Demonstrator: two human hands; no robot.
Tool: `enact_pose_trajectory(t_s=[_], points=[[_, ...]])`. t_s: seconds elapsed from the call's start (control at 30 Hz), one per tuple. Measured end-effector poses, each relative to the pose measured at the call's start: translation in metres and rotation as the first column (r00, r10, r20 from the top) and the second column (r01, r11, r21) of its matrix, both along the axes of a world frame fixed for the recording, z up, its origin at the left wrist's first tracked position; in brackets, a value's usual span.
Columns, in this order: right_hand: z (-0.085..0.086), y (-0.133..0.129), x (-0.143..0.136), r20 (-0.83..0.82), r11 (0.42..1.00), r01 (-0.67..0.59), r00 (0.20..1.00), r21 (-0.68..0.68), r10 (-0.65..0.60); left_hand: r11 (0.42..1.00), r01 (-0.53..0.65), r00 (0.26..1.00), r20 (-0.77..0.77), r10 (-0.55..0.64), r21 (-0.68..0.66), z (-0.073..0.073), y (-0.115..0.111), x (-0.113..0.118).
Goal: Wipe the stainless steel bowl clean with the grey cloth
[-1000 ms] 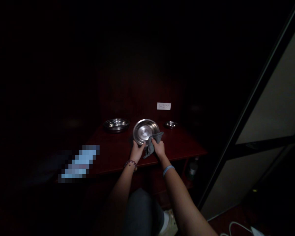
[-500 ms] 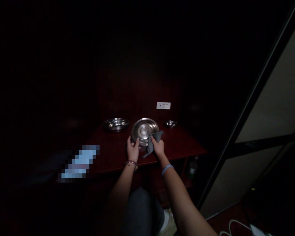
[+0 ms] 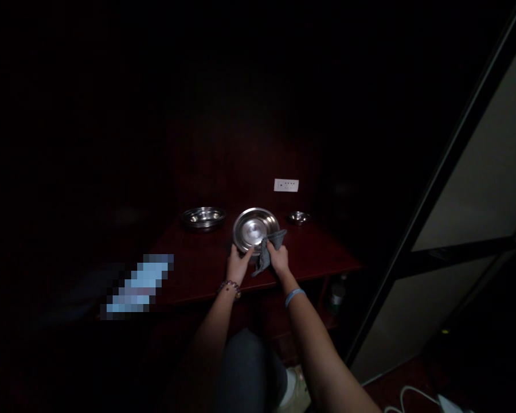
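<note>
A shiny metal bowl (image 3: 254, 228) is tilted with its inside facing me, above the dark red desk (image 3: 322, 252). My left hand (image 3: 238, 264) grips its lower left rim, thumb on the front. In my right hand (image 3: 279, 258) is a grey cloth (image 3: 264, 256), pinched under the thumb and lying against the bowl's lower right rim. Part of the cloth hangs below the bowl. Fingers behind the bowl are hidden.
Stacked metal dishes (image 3: 203, 218) sit at the back left of the desk, and a small metal bowl (image 3: 298, 217) at the back right. A white socket panel (image 3: 286, 185) is on the wall. A bottle (image 3: 337, 295) stands on the shelf below.
The bowl has turned so more of its inside faces me, and it has shifted slightly right. My left hand has moved right with it; the cloth has barely moved.
</note>
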State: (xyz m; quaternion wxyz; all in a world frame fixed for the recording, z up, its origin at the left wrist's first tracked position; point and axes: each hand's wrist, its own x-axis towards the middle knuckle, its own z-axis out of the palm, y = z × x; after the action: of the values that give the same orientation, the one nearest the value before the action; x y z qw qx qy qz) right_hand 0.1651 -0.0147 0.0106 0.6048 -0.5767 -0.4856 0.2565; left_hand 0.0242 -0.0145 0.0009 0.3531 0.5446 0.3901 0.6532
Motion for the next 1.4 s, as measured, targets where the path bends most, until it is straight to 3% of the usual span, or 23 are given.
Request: enact_pose_trajectory(t_s=[0.17,0.4,0.63,0.83,1.03,1.4], points=[[0.001,-0.002,-0.001,0.036,1.0,-0.019,0.999,-0.012,0.019,1.0,0.021,0.999,0.037,-0.021,-0.003,-0.001,0.001,0.001],[0.007,-0.007,-0.002,0.141,0.999,-0.003,0.99,-0.036,0.008,0.993,0.031,0.985,0.174,-0.011,-0.113,0.003,0.0,-0.001],[0.008,-0.009,-0.003,0.107,0.999,-0.025,0.994,-0.029,0.028,0.993,-0.103,0.958,0.264,0.113,-0.05,0.007,-0.002,-0.002],[0.001,-0.001,-0.001,-0.008,0.996,-0.085,0.996,0.031,0.085,0.993,-0.108,0.98,0.174,0.1,0.036,0.009,-0.002,-0.001],[-0.001,0.002,0.0,-0.024,0.993,-0.1,0.995,0.06,0.102,1.0,-0.018,0.997,0.078,0.018,-0.003,0.008,-0.005,0.0],[0.001,0.002,0.001,0.098,0.999,-0.004,0.995,-0.033,0.007,0.999,-0.053,0.988,0.146,0.052,0.005,0.006,-0.002,-0.001]])
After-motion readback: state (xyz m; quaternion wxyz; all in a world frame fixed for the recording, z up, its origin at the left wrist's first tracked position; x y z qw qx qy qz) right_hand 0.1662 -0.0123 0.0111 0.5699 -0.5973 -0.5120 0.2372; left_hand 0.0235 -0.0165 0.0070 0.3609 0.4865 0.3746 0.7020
